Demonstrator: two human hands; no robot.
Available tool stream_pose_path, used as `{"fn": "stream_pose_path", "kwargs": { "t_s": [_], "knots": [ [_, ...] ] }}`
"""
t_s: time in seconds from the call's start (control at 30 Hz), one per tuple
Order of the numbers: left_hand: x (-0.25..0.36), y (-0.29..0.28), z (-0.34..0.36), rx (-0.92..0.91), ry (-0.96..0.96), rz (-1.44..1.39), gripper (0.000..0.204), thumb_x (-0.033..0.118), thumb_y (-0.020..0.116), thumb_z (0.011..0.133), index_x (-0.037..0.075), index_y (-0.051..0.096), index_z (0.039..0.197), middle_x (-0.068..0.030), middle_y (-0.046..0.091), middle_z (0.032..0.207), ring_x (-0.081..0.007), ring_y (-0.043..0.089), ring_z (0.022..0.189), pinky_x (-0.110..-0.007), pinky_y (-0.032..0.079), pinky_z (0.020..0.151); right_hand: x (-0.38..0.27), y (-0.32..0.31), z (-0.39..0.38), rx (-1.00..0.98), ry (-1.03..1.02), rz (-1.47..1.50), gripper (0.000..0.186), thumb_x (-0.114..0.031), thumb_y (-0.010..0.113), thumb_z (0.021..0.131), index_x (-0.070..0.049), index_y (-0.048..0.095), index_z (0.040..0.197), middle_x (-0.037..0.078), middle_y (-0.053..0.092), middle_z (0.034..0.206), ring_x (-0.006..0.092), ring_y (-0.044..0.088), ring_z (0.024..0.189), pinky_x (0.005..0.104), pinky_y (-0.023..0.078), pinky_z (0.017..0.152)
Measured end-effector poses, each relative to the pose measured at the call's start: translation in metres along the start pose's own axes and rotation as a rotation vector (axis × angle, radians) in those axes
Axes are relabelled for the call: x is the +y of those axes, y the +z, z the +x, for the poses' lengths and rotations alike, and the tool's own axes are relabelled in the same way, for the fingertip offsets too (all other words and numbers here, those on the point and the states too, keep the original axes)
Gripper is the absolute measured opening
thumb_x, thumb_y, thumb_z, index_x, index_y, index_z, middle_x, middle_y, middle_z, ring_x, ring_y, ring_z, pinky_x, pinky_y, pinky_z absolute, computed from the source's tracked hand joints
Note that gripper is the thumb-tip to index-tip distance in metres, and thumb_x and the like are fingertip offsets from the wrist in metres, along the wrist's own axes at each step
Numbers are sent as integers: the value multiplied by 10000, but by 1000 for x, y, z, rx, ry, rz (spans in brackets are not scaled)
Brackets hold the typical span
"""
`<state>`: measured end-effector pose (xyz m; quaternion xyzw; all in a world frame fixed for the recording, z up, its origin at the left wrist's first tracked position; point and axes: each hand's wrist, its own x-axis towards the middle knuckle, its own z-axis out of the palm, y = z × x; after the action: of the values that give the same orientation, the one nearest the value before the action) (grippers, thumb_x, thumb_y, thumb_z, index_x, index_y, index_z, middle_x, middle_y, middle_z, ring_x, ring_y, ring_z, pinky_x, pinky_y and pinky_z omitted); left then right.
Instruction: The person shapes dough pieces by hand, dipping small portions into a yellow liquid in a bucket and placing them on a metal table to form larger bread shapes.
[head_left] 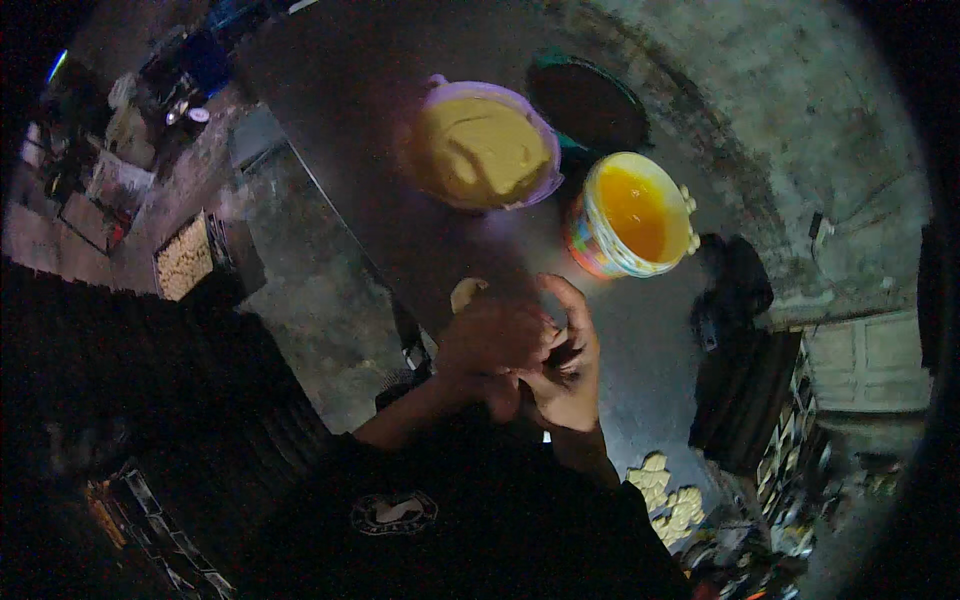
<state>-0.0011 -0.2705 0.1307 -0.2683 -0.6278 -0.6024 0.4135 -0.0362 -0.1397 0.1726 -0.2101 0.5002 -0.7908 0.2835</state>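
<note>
My left hand [470, 350] and my right hand [568, 370] meet over the dark table [340, 120], both with curled fingers; my right index finger is raised. What lies between them is hidden. A small pale dough-like piece [465, 296] shows at the top of my left hand; whether it is held is unclear. Beyond them are a purple basin [548, 186] of pale yellow dough [475, 140] and, to its right, a white patterned bucket [590, 240] of orange-yellow liquid [630, 200]. Behind these lies a dark round vessel with a green rim [585, 100].
Pale lumps of dough [670, 500] lie at the lower right, by my right forearm. At the left, lower down, is a tray of small pale pieces [183, 258] among clutter [120, 160]. Dark objects [735, 300] and a worn grey surface [840, 170] border the right.
</note>
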Motion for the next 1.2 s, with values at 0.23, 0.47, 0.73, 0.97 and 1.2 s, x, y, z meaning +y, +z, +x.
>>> {"fn": "stream_pose_path", "kwargs": {
  "t_s": [0.23, 0.47, 0.73, 0.97, 1.2],
  "knots": [
    [-58, -46, -52, 495, -411, -162, 635, 253, 751, 835, 44, 434, 1344, -101, 536, 1206, -245, 575, 1094, -385, 489, 927, 29, 26, 100, -184, 193, -125, 621, -116, 643, 905, -76, 365, 1459, 80, 584, 1235, 172, 575, 1085, 313, 447, 953],
    [-71, -104, -74, 502, -1084, -263, 528, 303, 584, 962, 30, 419, 1383, -107, 497, 1290, -207, 501, 1185, -334, 416, 1001, 70, -18, 225, -424, 181, -1533, 367, -145, 568, 929, -103, 579, 1294, 155, 635, 1227, 205, 643, 1075, 361, 508, 906],
    [-62, -143, -54, 581, -1483, -799, 419, 384, 447, 1025, 53, 587, 1240, -35, 612, 1084, -167, 558, 1050, -327, 437, 963, 95, -28, 235, -524, -103, -1503, 370, -109, 470, 974, -126, 540, 1336, 192, 669, 1113, 327, 653, 1013, 424, 472, 923],
    [-68, -134, -36, 642, -1372, -675, 402, 373, 448, 1026, 68, 559, 1264, -39, 608, 1085, -170, 564, 991, -330, 458, 950, 86, -30, 217, -166, 146, -842, 333, -169, 505, 1010, -103, 554, 1332, 79, 645, 1124, 192, 607, 1014, 327, 460, 926],
    [-19, -112, 16, 577, -1277, -820, 450, 355, 508, 1008, 41, 486, 1329, -61, 583, 1191, -192, 570, 1065, -363, 454, 959, 42, 27, 152, -46, 18, -180, 585, -88, 594, 956, -136, 313, 1468, 68, 650, 1083, 135, 622, 913, 290, 528, 778]
  ]
}}
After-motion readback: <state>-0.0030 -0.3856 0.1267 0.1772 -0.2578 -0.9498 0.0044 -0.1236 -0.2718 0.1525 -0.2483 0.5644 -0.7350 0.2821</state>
